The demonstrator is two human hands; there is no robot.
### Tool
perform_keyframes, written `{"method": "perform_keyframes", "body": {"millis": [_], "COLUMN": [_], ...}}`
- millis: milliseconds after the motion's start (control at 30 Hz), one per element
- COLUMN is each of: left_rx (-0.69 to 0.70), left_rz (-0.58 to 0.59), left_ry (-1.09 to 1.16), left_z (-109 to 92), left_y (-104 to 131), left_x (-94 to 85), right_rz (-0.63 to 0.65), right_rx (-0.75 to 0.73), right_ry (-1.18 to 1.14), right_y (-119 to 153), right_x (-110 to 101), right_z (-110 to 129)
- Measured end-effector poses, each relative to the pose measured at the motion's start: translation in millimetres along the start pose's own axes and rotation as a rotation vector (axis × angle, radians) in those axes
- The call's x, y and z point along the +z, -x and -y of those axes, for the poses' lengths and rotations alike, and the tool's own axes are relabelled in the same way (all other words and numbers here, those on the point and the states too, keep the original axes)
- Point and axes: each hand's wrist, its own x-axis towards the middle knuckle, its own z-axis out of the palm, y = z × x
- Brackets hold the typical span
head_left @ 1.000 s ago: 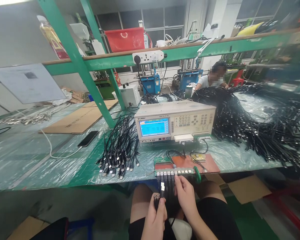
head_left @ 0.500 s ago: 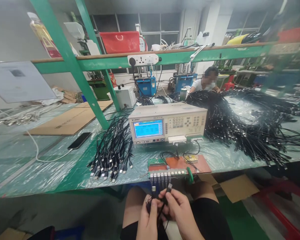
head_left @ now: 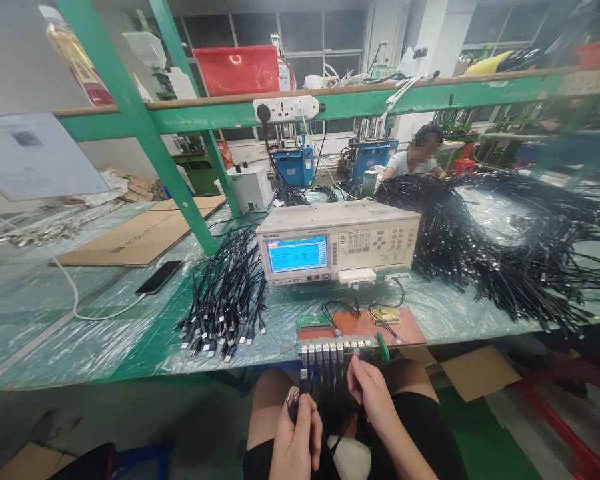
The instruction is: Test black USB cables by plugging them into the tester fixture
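My left hand (head_left: 300, 427) is closed around black USB cables; one silver plug (head_left: 304, 375) sticks up past the thumb, and more metal ends show beside it. My right hand (head_left: 373, 387) pinches another USB cable by its plug (head_left: 356, 352), at the row of white sockets (head_left: 363, 344) along the test board's front edge. Whether that plug is seated, I cannot tell. Several black USB cables (head_left: 325, 360) are plugged side by side into the left part of the row and hang down. The copper-coloured test board (head_left: 407, 327) lies at the table's edge.
Behind the board stands a tester (head_left: 300, 220) with a lit blue screen. Loose black cables (head_left: 225, 293) lie left of it, and a large cable heap (head_left: 460, 247) on the right. A phone (head_left: 159, 277) is on a white cord. A person (head_left: 420, 153) sits across the table.
My right hand has moved up and right from beside my left hand, bringing a USB plug to the sockets. The left hand keeps its cables nearly in place.
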Motion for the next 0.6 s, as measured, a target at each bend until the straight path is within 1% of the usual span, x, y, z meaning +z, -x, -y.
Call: {"method": "perform_keyframes", "body": {"millis": [100, 167, 300, 400, 533, 600], "left_rx": [-0.095, -0.112, -0.033, 0.001, -0.049, -0.098], "left_rz": [0.052, 0.096, 0.121, 0.151, 0.137, 0.132], "left_ry": [0.048, 0.05, -0.026, -0.039, -0.04, -0.005], "left_z": [4.6, 7.3, 9.9, 9.1, 6.5, 4.0], "left_y": [-2.7, -5.0, -9.6, -11.3, -9.1, -7.0], "left_x": [2.0, 3.7, 6.0, 8.1, 12.5, 14.2], "right_rz": [0.094, 0.126, 0.126, 0.107, 0.127, 0.132], "right_rx": [0.028, 0.036, 0.053, 0.044, 0.043, 0.023], "right_ry": [-0.015, -0.036, -0.065, -0.093, -0.073, 0.027], "right_y": [-6.5, -9.1, -11.1, -14.3, -20.2, -18.2], "right_x": [-1.4, -0.8, 1.8, 4.3, 5.4, 2.3], "right_z": [-2.7, -4.0, -2.9, -1.7, -0.8, 4.9]}}
